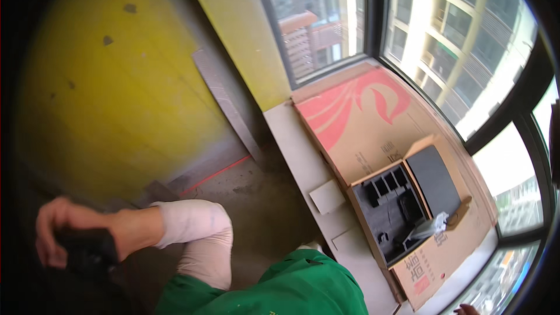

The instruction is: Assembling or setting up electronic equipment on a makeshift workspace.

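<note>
My left hand [65, 221] is at the far left, its fingers curled around a dark black object [90, 251] whose kind I cannot make out in the shadow. The left arm is bent, with a pale sleeve pushed up. At the lower right edge only a few fingertips of my right hand [466, 310] show, near the window; whether they hold anything is hidden. Between the two, closer to the right hand, an open cardboard box [357, 217] with a black foam insert [388, 207] sits on the sill. A crumpled clear plastic bag [430, 227] lies at its edge.
Beneath the box a large flat carton [344, 122] with a red print covers the pale window ledge [291, 151]. A small light tile [328, 197] lies beside it. A yellow wall [140, 81], a leaning grey strip [224, 102] and a red line [216, 175] low down are at left.
</note>
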A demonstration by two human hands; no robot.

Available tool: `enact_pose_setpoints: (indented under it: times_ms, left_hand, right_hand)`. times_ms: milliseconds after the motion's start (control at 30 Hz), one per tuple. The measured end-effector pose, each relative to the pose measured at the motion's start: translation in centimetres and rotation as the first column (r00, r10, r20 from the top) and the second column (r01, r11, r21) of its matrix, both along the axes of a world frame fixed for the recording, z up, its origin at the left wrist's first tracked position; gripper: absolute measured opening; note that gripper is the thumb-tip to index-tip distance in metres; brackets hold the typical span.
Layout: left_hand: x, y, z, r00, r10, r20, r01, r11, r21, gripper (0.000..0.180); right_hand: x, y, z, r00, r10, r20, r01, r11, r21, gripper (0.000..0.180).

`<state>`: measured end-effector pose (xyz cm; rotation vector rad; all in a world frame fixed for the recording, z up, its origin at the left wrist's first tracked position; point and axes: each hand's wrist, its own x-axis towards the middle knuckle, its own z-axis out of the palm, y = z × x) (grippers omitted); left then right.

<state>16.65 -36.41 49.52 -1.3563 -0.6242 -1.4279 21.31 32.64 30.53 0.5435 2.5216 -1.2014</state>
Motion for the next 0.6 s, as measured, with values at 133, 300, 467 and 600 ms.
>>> enact_pose_setpoints:
  times_ms: [133,300,467,600]
  left_hand:
    - [-3.4,1.9,-8.7,0.865,0.358,0.352,-0.382,0.924,0.001,0.015]
    - [-0.2,-2.8,-9.0,0.931,0.106,0.348,-0.214,0.933,0.290,0.021]
    - [-7.0,-1.2,-13.2,0.509,0.488,0.709,-0.791,0.590,0.162,0.034]
    - [-11.8,3.2,-18.4,0.447,0.389,0.806,-0.652,0.758,-0.005,0.031]
  right_hand:
    - [-3.9,-5.8,2.2,0.951,0.308,-0.014,-0.305,0.945,0.116,0.032]
    - [-2.0,-6.1,6.4,0.907,0.421,0.001,-0.419,0.903,0.097,0.030]
    - [-2.6,-10.6,5.6,0.850,0.521,-0.079,-0.515,0.853,0.084,0.029]
    - [-7.9,-16.3,3.3,0.667,0.648,-0.368,-0.660,0.743,0.112,0.036]
